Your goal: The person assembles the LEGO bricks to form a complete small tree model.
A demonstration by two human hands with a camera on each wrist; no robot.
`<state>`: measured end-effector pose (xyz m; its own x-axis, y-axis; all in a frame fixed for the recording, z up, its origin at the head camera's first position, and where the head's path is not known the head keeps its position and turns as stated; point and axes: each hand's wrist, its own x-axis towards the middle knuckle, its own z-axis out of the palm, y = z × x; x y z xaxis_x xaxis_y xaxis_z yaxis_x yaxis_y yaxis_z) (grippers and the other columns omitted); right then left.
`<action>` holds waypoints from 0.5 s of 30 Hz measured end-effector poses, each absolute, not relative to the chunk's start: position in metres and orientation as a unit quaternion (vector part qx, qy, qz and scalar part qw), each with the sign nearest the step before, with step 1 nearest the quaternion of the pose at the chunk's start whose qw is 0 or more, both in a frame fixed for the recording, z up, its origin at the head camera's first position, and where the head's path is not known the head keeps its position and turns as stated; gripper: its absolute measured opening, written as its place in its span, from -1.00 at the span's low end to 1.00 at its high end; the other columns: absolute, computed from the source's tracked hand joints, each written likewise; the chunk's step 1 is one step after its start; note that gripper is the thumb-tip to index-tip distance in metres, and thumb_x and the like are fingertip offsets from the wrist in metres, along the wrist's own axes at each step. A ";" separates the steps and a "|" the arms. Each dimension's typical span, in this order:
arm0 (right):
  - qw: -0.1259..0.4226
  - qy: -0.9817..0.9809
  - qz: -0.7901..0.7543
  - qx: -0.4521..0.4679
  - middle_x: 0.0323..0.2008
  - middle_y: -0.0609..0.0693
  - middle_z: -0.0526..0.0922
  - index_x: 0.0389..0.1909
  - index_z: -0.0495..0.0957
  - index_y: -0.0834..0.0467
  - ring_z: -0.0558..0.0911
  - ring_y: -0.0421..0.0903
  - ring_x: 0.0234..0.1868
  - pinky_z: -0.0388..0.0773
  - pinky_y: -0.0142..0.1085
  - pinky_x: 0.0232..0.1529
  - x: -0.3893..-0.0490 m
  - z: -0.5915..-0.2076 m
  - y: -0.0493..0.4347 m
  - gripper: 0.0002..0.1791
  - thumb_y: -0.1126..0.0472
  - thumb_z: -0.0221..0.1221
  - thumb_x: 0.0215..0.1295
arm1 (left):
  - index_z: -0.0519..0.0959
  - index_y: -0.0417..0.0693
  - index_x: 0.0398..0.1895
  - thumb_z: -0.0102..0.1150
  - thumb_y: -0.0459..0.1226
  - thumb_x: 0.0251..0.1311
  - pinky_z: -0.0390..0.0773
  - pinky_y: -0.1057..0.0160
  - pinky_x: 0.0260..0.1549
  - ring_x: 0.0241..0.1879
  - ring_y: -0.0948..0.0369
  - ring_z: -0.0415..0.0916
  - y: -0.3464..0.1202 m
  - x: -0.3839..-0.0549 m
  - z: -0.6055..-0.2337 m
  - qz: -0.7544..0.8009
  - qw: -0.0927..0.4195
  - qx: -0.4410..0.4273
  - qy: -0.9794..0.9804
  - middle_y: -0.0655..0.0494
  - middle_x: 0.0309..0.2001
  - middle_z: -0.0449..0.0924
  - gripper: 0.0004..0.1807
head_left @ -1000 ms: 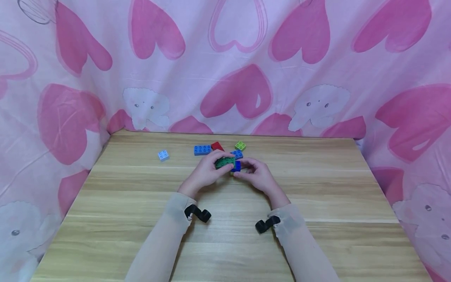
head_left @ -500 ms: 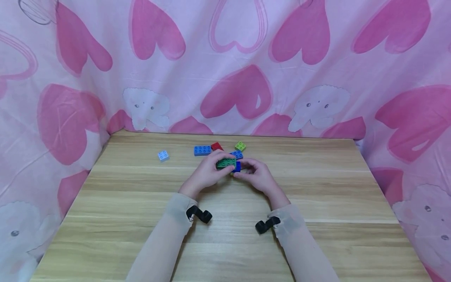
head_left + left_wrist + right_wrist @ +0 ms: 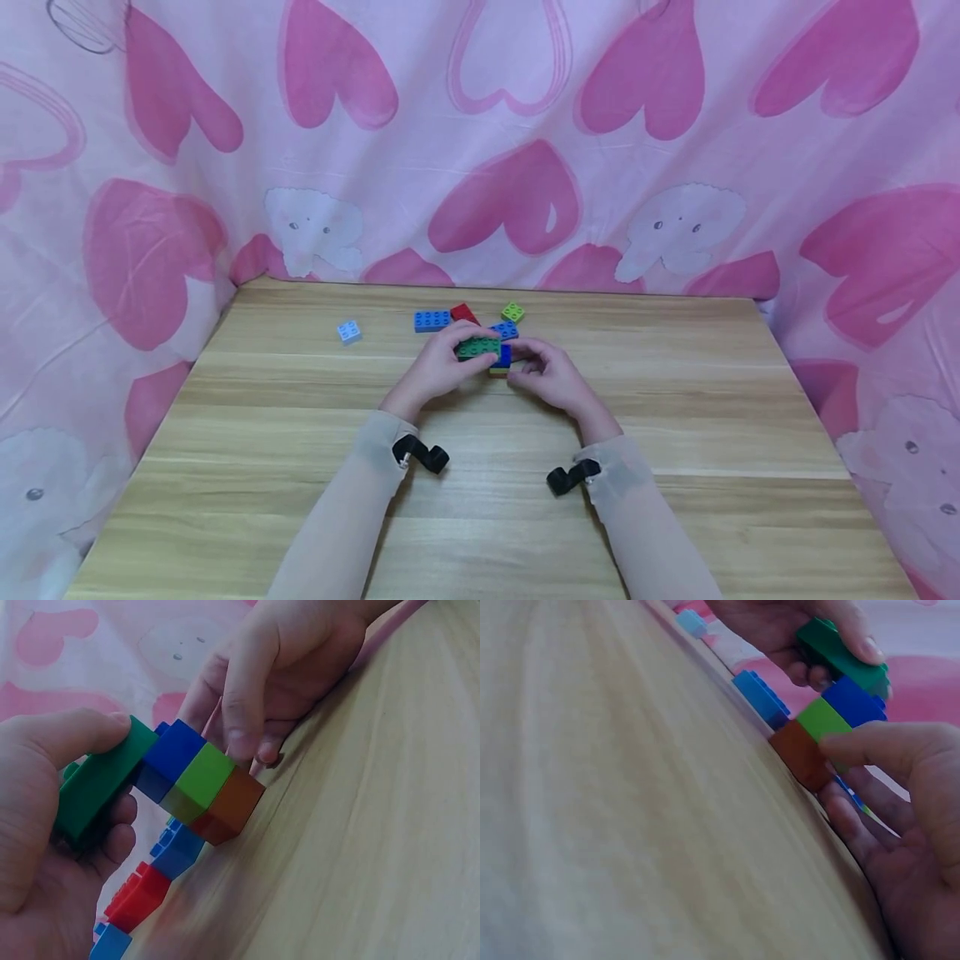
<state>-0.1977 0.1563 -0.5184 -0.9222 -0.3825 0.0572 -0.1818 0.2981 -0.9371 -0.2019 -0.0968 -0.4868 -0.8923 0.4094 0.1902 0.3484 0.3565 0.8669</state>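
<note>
A green brick (image 3: 478, 347) is pinched by my left hand (image 3: 433, 367), its thumb along the near side. The brick's right end meets the top of a small stack; I cannot tell whether it is pressed onto the studs. From top to bottom the stack shows a dark blue brick (image 3: 174, 754), a lime brick (image 3: 204, 778) and a brown brick (image 3: 231, 804), standing upright on the table. Close by on the right is my right hand (image 3: 557, 379), loosely bent, thumb and index finger at the stack's side without a clear grip.
Behind the hands lie a long blue brick (image 3: 432, 321), a red brick (image 3: 463, 312), another blue brick (image 3: 506, 330) and a lime brick (image 3: 513, 312). Farther left sits a light blue brick (image 3: 348, 332). A pink curtain (image 3: 502, 200) hangs along the wooden table's (image 3: 675, 400) back edge.
My right hand has drawn slightly right, its thumb coming off the stack's front, so the lower bricks show more. The left hand still holds the green brick, shifted only a little.
</note>
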 end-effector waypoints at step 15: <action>-0.026 0.807 -0.568 -0.159 0.23 0.13 0.67 0.35 0.60 0.17 0.68 0.11 0.15 0.63 -0.21 0.09 -0.210 -0.517 0.160 -0.54 0.34 0.35 0.48 | 0.77 0.03 0.22 0.50 -0.15 0.39 0.47 -0.20 0.34 0.25 0.06 0.54 -0.121 -0.208 -0.493 0.569 0.033 0.186 0.800 0.19 0.20 0.70 -0.63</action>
<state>-0.2104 0.1602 -0.5171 -0.9484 -0.2269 0.2215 -0.2852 0.3049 -0.9087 -0.2077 -0.1213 -0.4931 -0.9290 0.3346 0.1583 0.2593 0.2831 0.9234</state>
